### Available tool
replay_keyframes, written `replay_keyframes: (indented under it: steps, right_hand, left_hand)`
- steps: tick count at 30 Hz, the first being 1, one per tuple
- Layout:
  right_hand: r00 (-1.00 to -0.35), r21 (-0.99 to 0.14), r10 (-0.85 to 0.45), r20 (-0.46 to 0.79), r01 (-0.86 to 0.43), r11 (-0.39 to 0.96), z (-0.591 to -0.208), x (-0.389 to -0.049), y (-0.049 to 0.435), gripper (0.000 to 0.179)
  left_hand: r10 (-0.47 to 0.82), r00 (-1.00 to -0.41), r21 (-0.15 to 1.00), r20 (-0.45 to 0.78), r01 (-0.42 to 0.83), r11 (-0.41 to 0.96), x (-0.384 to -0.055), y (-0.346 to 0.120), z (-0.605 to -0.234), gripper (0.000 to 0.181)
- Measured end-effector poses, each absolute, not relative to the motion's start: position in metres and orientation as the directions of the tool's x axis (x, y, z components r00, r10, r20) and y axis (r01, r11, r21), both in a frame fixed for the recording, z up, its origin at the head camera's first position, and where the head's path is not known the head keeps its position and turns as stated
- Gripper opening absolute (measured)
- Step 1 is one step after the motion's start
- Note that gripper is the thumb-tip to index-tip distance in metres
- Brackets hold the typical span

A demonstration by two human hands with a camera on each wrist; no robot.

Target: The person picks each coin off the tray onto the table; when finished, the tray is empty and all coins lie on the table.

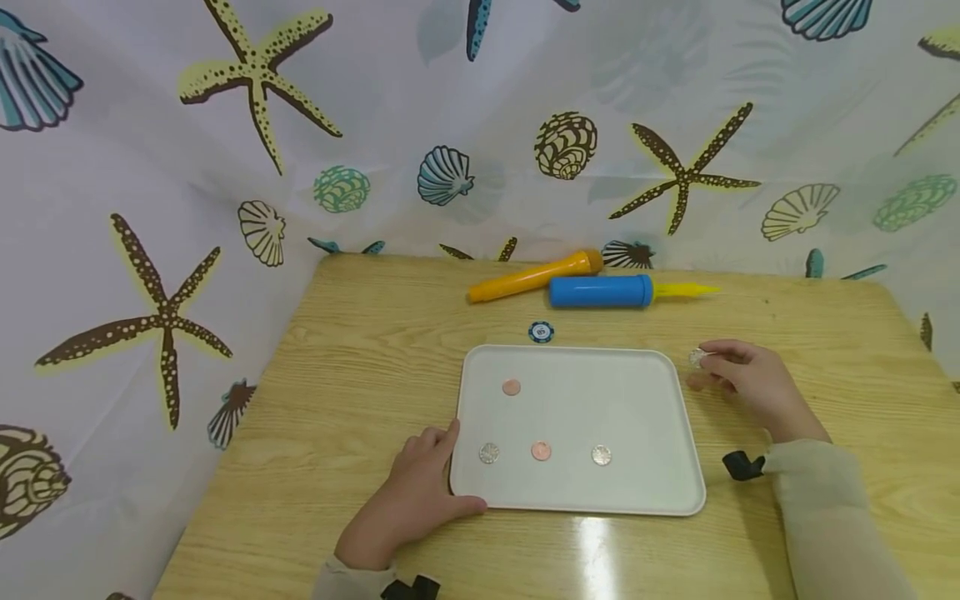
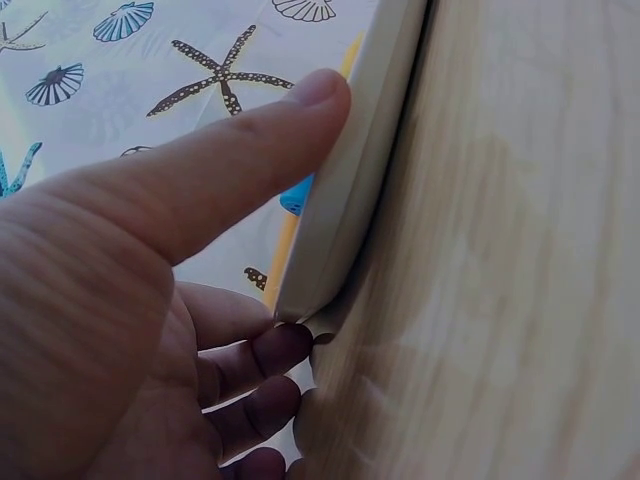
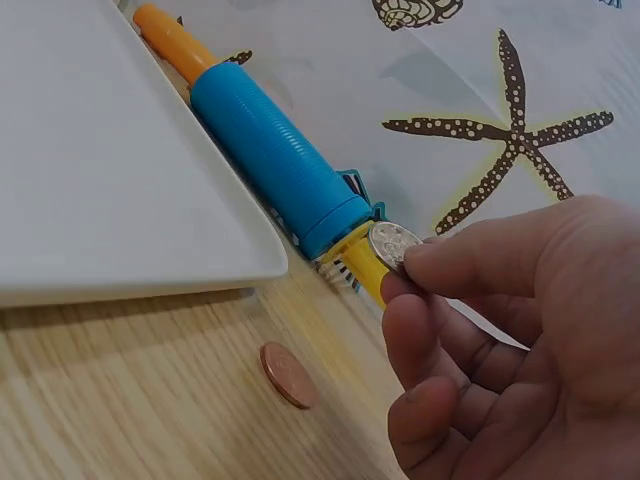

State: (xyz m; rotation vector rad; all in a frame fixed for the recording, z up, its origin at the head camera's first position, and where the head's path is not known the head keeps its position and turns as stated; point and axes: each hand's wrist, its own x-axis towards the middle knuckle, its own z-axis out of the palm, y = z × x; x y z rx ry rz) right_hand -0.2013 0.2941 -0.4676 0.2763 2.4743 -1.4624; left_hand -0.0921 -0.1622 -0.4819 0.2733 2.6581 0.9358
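Note:
My left hand [image 1: 412, 479] holds the near left corner of a white tray [image 1: 637, 400], thumb along its front edge and fingers at its left side. Inside the tray lie two silver coins [image 1: 489, 452] and two copper coins [image 1: 541, 451], spread apart. Just beyond the tray's right edge, my right hand [image 1: 757, 387] pinches another silver coin [image 3: 392, 243] between thumb and fingers, above the table. Below that hand, a copper coin [image 3: 287, 375] lies on the wood beside the tray.
Behind the tray, a blue and white poker chip [image 1: 541, 332] lies on the wooden table [image 1: 360, 333]. Farther back are an orange stick-like piece with a thicker end [image 1: 536, 277] and a blue hand pump [image 1: 600, 292] with a yellow nozzle. A shell-patterned cloth [image 1: 390, 100] hangs behind.

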Motion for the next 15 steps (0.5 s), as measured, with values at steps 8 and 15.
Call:
replay_keyframes:
  steps: [8, 15]
  right_hand:
    - [-0.958, -0.819, 0.069, -0.277, 0.273, 0.505, -0.47, -0.197, 0.304, 0.051]
    - [-0.958, -0.782, 0.098, -0.269, 0.276, 0.559, -0.476, -0.197, 0.31, 0.044]
  left_hand:
    - [0.276, -0.936, 0.631, -0.217, 0.082, 0.772, -0.092, -0.161, -0.481, 0.118]
    - [0.277, -0.938, 0.629, -0.21, 0.087, 0.773, -0.092, -0.161, -0.481, 0.117]
